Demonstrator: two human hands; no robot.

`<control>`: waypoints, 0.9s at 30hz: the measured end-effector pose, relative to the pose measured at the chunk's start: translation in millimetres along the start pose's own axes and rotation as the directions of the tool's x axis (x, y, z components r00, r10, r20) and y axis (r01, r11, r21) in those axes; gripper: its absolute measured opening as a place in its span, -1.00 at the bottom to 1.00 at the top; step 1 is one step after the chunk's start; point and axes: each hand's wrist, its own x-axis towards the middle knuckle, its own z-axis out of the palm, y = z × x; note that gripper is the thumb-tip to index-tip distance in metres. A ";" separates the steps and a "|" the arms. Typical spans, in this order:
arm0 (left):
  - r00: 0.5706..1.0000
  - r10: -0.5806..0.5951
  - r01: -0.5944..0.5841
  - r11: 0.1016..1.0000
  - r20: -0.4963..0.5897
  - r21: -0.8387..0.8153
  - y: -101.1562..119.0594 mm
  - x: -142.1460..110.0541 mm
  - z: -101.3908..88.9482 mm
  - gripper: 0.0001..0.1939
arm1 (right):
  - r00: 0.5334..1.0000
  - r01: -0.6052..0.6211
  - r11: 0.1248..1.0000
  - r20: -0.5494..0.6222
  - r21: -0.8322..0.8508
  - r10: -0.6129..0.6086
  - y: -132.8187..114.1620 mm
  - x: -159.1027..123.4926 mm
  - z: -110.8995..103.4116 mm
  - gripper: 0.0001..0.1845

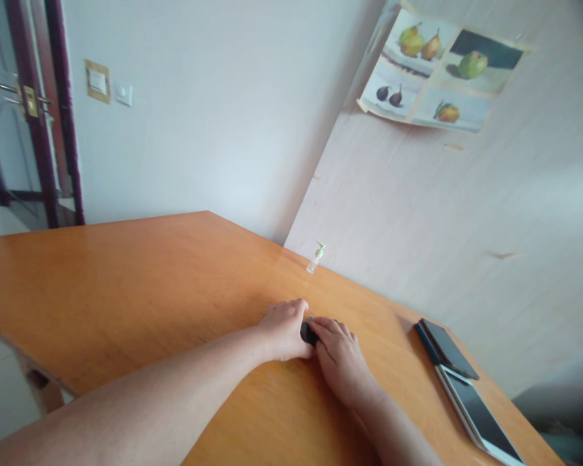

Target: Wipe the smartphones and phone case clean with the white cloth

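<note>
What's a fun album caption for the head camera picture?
Left hand and right hand meet at a small black object, pump bottle beyond on the table.

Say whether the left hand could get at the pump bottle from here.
Probably yes: the pump bottle stands beyond the left hand, with nothing visible between them, though that hand is occupied at a small black object.

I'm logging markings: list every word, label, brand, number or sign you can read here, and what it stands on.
No text can be read.
Fruit pictures: no lettering legible.
Pump bottle: too small to tell.
Dark object: largely covered by the left hand and right hand; nothing readable.
White-edged device and dark device: nothing legible.
</note>
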 end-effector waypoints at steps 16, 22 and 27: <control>1.000 0.025 -0.025 1.000 -0.014 0.010 0.6 -0.9 -1.7 -0.33 | 0.998 0.069 0.996 0.002 0.063 -0.070 -6.3 -0.5 1.4 -0.50; 1.000 0.011 -0.011 1.000 0.011 0.015 2.5 -2.0 -4.7 -0.31 | 0.990 -0.134 0.990 -0.052 -0.039 0.132 25.4 5.6 1.9 -0.46; 0.999 0.037 -0.037 0.999 0.021 0.019 3.0 -2.6 -6.7 -0.30 | 0.998 -0.063 0.998 -0.024 -0.013 0.062 9.7 1.5 0.5 -0.45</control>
